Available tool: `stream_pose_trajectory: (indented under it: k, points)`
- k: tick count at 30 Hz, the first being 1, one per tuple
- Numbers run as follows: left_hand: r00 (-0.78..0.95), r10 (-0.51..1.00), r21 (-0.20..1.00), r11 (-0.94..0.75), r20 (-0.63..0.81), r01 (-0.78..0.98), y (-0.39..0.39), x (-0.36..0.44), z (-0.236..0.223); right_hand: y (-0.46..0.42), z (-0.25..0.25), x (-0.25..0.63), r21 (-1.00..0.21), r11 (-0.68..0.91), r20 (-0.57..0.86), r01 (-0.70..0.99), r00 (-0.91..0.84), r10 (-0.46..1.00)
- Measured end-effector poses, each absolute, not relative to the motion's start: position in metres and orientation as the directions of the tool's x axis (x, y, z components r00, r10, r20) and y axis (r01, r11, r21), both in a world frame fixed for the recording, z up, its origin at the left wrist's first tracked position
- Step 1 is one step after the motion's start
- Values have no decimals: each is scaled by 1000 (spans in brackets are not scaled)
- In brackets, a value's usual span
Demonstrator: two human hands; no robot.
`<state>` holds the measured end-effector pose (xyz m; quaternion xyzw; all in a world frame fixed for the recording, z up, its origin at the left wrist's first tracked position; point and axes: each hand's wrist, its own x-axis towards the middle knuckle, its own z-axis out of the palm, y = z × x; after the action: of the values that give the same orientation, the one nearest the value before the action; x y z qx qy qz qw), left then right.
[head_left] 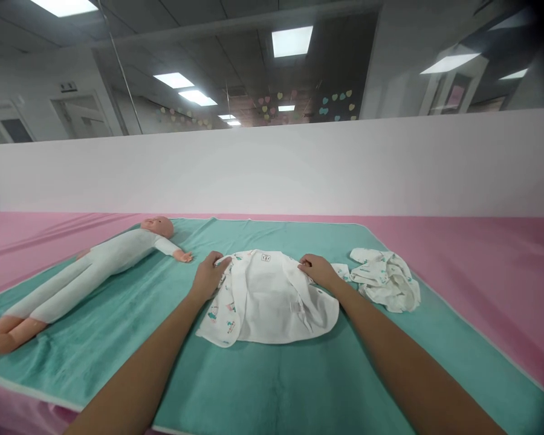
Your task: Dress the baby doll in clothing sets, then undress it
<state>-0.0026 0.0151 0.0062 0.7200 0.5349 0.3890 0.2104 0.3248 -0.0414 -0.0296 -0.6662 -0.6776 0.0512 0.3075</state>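
Observation:
A white baby shirt (272, 302) with small printed figures lies spread on the green towel, its front laid apart so the plain inside and the neck label show. My left hand (210, 275) pinches the shirt near its left shoulder, thumb and fingers closed on the cloth. At the opposite shoulder, my right hand (318, 269) is closed on the fabric, its fingertips partly hidden. A patterned sleeve end sticks out beyond the right wrist. Off to the left, a baby doll (118, 257) in a white body suit lies on its back, head toward the wall.
Right of the shirt sits a crumpled white printed garment (385, 281). The green towel (272, 386) covers a pink sheet (494, 290). A low white wall (272, 172) runs along the back, with a large mirror or window above it.

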Motion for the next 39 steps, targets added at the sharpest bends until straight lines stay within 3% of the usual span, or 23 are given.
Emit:
stream_pose_trajectory:
  k: [4,6,10,13,21,24,27,31,37,39]
  points:
    - [460,887,736,-279,-49,616,11,-18,24,-48,-28,327,-467,128,451,875,111,886]
    - [510,857,657,-340,-78,673,9,-22,29,-52,-27,327,-464,120,519,878,160,840]
    - [303,930,396,-363,208,843,10,-17,23,-57,-24,324,-476,93,604,874,248,757]
    - [171,897,289,-304,408,908,13,-7,12,-58,-23,319,-484,66,611,873,283,739]
    - [242,785,80,-347,570,935,11,10,2,-57,-17,301,-671,-8,423,741,392,817]
    - [312,766,70,-419,562,905,5,18,3,-60,-10,287,-610,31,457,792,319,830]
    - [348,771,80,-456,533,887,3,20,2,-68,-6,261,-400,140,509,906,92,856]
    - [233,868,141,-322,438,936,14,5,-1,-79,-17,224,-168,238,396,957,-156,905]
    - [174,980,302,-195,97,933,35,-31,-2,-78,-34,216,-236,255,211,938,-206,955]
    - [203,977,322,-211,61,923,38,-36,-2,-75,-36,222,-246,237,166,940,-200,966]
